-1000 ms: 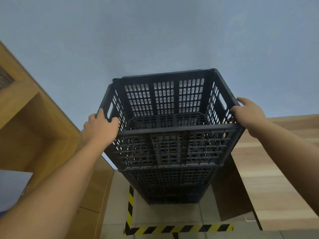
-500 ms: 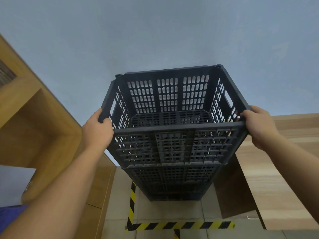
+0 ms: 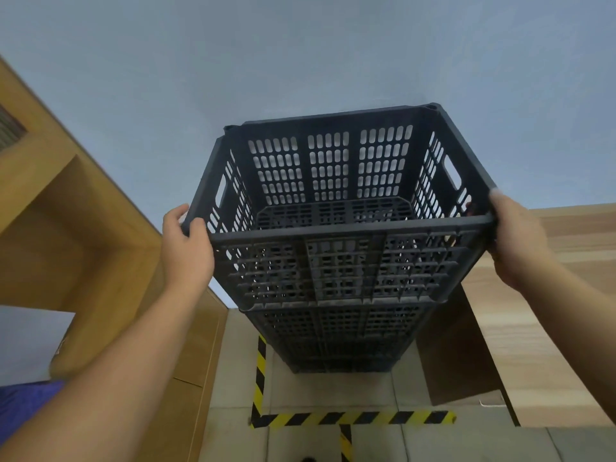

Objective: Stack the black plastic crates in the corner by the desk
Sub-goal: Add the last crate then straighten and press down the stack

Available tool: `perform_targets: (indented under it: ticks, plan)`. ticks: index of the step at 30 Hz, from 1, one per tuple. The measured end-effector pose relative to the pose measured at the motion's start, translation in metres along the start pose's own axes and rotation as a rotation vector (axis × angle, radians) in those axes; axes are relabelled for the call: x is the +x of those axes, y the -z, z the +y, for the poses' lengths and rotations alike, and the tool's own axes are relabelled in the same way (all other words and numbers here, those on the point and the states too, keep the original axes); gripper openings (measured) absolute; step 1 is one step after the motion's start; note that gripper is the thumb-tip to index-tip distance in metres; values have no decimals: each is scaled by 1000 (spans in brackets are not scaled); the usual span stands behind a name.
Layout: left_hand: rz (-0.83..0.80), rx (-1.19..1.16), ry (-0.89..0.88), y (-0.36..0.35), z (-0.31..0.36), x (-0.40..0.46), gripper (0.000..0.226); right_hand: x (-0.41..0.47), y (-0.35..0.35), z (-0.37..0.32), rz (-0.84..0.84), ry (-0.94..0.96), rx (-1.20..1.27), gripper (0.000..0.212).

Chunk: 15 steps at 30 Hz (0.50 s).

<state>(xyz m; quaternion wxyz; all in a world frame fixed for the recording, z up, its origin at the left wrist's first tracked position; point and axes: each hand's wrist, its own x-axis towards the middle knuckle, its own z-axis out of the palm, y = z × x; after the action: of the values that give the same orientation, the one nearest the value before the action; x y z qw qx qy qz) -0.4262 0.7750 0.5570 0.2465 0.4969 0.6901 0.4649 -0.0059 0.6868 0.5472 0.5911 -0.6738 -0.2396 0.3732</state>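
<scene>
A black slotted plastic crate sits on top of a stack of like crates that stands on the tiled floor in the corner. The top crate is empty and level. My left hand grips its near left corner at the rim. My right hand grips the near right corner, fingers wrapped over the rim. I cannot tell how many crates the stack holds; the lower ones are partly hidden by the top one.
A wooden cabinet with an open shelf stands close on the left. A light wooden desk stands on the right, touching distance from the stack. Yellow-black hazard tape marks the floor in front. The blue-grey wall is behind.
Both hands have slid along the rim toward the crate's near corners. The top crate appears lower and more level on the stack, and my view has shifted slightly.
</scene>
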Motion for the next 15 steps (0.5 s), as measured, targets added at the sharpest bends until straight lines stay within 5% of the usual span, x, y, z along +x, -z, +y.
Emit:
perform_targets:
  ticks: [3,6,10,15]
  plan:
    - [-62,-281,219,-4,-30,-11,57,-9,1,24,-72,-57,250,74]
    - [-141,-540,426,-18,-58,-25,70,-11,-8,44,2,-67,338,70]
    - [-150,-429,585,-38,-100,-38,65,-6,-10,92,109,-163,250,59]
    - [-278,-469,690,-63,-154,-31,60,8,-7,161,30,-222,54,38]
